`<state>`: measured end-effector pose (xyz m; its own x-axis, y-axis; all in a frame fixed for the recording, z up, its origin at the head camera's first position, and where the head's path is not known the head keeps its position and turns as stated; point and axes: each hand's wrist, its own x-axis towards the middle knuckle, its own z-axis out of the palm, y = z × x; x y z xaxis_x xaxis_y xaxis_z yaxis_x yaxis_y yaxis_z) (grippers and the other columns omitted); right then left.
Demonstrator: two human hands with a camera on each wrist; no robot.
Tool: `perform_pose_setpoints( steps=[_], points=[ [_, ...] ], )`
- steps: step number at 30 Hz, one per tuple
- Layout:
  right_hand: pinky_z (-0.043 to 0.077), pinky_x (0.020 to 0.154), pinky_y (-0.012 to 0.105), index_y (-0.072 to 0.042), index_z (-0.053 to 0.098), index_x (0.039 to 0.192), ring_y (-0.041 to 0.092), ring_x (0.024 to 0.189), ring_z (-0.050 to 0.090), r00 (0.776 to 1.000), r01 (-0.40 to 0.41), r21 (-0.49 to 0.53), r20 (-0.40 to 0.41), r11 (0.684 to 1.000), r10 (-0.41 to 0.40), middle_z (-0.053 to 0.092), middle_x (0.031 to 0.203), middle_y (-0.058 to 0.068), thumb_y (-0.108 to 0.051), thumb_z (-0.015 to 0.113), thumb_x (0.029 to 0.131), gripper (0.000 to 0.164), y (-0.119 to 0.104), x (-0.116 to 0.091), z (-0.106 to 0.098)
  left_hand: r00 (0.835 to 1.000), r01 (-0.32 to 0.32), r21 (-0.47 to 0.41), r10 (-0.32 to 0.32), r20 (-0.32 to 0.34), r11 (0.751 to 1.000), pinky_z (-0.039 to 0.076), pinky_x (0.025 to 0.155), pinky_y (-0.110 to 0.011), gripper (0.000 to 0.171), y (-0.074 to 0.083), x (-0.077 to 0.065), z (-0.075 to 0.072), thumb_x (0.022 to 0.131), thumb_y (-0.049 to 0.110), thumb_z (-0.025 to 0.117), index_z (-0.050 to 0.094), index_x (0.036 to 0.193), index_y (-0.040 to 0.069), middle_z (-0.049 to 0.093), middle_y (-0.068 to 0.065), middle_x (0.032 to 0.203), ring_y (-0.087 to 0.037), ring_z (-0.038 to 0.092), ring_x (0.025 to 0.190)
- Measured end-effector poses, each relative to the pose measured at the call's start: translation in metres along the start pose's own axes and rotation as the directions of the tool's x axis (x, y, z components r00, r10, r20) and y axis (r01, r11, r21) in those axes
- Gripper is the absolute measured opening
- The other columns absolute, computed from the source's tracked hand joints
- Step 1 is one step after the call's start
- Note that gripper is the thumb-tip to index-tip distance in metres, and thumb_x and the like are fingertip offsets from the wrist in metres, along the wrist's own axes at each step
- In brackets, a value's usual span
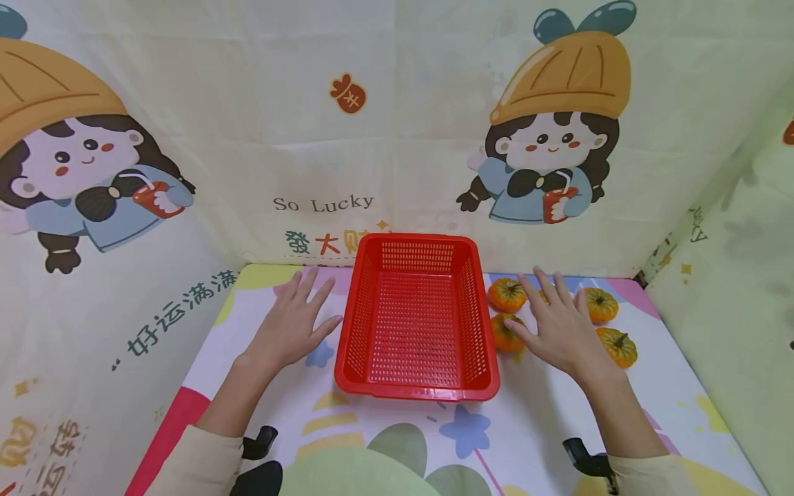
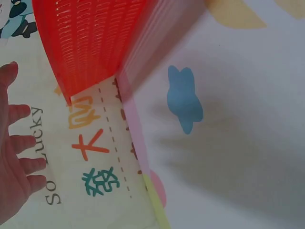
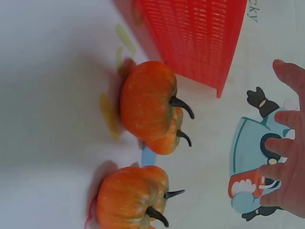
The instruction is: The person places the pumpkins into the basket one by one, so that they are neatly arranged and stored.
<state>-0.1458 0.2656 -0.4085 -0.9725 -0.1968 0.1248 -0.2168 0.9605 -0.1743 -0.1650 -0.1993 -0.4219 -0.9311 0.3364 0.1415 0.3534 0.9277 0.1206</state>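
Observation:
A red plastic basket [image 1: 415,324] with slotted walls stands in the middle of the table; nothing lies inside it. My left hand [image 1: 296,322] hovers beside its left wall, fingers spread and holding nothing. On the other side, my right hand [image 1: 561,331] is held over several small orange pumpkins, fingers spread and nothing in them. One pumpkin [image 1: 507,295] sits close by the basket's right wall, with another pumpkin [image 1: 505,334] just nearer to me. Farther right lie a pumpkin [image 1: 600,305] and a pumpkin [image 1: 617,346]. The right hand partly hides a further one behind its fingers.
The table [image 1: 533,427] wears a cloth printed with stars and leaves. A pale cartoon-printed sheet [image 1: 422,158] hangs along the back edge, and more of it closes off the left and right sides. Black straps [image 1: 589,460] circle both wrists.

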Motion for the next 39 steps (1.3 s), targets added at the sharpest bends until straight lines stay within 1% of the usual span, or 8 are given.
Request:
perform_pose_setpoints(
  steps=[4, 9, 15, 19, 22, 25, 32, 39],
  points=[
    [0.010, 0.115, 0.082, -0.016, 0.027, 0.164, 0.056, 0.152, 0.019, 1.000, 0.018, 0.036, 0.009, 0.999, -0.019, 0.021, 0.170, 0.022, -0.056, 0.068, 0.091, 0.093, 0.003, 0.000, 0.001, 1.000, -0.027, -0.026, 0.027, 0.006, 0.999, 0.021, 0.126, -0.060, 0.078, -0.001, 0.003, 0.003, 0.098, 0.051, 0.058, 0.033, 0.163, 0.015, 0.017, -0.018, 0.172, -0.044, 0.014, 0.158],
    [0.021, 0.114, 0.080, -0.013, 0.030, 0.163, 0.052, 0.150, 0.026, 0.998, 0.056, 0.077, 0.010, 0.995, -0.057, 0.026, 0.167, 0.024, -0.053, 0.073, 0.089, 0.094, 0.009, -0.001, 0.007, 0.999, -0.028, -0.115, 0.032, 0.032, 0.993, 0.030, 0.122, -0.062, 0.079, -0.001, 0.007, 0.005, 0.098, 0.049, 0.061, 0.030, 0.164, 0.018, 0.017, -0.015, 0.173, -0.042, 0.017, 0.158],
    [0.037, 0.107, 0.076, -0.011, 0.030, 0.163, 0.051, 0.147, 0.033, 0.996, 0.085, 0.114, 0.014, 0.990, -0.087, 0.029, 0.166, 0.024, -0.046, 0.077, 0.088, 0.095, 0.020, -0.003, 0.014, 0.998, -0.039, -0.268, 0.048, 0.028, 0.963, 0.043, 0.111, -0.064, 0.077, 0.002, 0.010, 0.011, 0.097, 0.042, 0.067, 0.035, 0.162, 0.017, 0.024, -0.012, 0.171, -0.040, 0.030, 0.154],
    [0.045, 0.101, 0.073, -0.010, 0.030, 0.163, 0.051, 0.146, 0.034, 0.995, 0.083, 0.176, 0.043, 0.981, -0.092, 0.028, 0.167, 0.023, -0.044, 0.078, 0.088, 0.095, 0.025, -0.002, 0.018, 0.999, -0.036, -0.327, 0.044, 0.016, 0.944, 0.050, 0.104, -0.062, 0.076, 0.004, 0.011, 0.017, 0.095, 0.037, 0.071, 0.038, 0.161, 0.017, 0.027, -0.010, 0.171, -0.039, 0.037, 0.150],
    [0.046, 0.100, 0.072, -0.009, 0.028, 0.163, 0.051, 0.148, 0.031, 0.993, 0.064, 0.238, 0.080, 0.969, -0.085, 0.026, 0.168, 0.022, -0.041, 0.080, 0.088, 0.096, 0.027, -0.001, 0.023, 0.999, -0.043, -0.350, 0.047, 0.003, 0.936, 0.052, 0.102, -0.061, 0.074, 0.005, 0.011, 0.023, 0.094, 0.032, 0.074, 0.042, 0.159, 0.016, 0.030, -0.009, 0.170, -0.041, 0.040, 0.149],
    [0.046, 0.100, 0.073, -0.009, 0.026, 0.163, 0.050, 0.150, 0.028, 0.991, 0.033, 0.290, 0.113, 0.957, -0.068, 0.025, 0.168, 0.021, -0.039, 0.081, 0.088, 0.098, 0.029, -0.001, 0.027, 0.998, -0.057, -0.390, 0.053, -0.019, 0.919, 0.053, 0.101, -0.060, 0.073, 0.007, 0.012, 0.026, 0.092, 0.029, 0.076, 0.045, 0.157, 0.015, 0.033, -0.009, 0.168, -0.040, 0.043, 0.147],
    [0.044, 0.102, 0.073, -0.010, 0.027, 0.163, 0.049, 0.150, 0.029, 0.991, 0.003, 0.344, 0.125, 0.939, -0.049, 0.029, 0.167, 0.021, -0.041, 0.082, 0.087, 0.099, 0.030, 0.001, 0.037, 0.999, -0.047, -0.532, 0.037, -0.030, 0.845, 0.063, 0.084, -0.047, 0.072, 0.009, 0.016, 0.028, 0.090, 0.020, 0.079, 0.049, 0.154, 0.012, 0.036, -0.013, 0.166, -0.037, 0.068, 0.118],
    [0.043, 0.104, 0.073, -0.009, 0.028, 0.162, 0.050, 0.150, 0.031, 0.988, -0.021, 0.395, 0.146, 0.919, -0.040, 0.031, 0.165, 0.025, -0.037, 0.084, 0.086, 0.098, 0.029, 0.003, 0.046, 1.000, -0.012, -0.582, 0.015, -0.001, 0.813, 0.064, 0.082, -0.041, 0.070, 0.007, 0.022, 0.029, 0.090, 0.017, 0.079, 0.050, 0.154, 0.011, 0.036, -0.013, 0.166, -0.029, 0.068, 0.110]
  ],
)
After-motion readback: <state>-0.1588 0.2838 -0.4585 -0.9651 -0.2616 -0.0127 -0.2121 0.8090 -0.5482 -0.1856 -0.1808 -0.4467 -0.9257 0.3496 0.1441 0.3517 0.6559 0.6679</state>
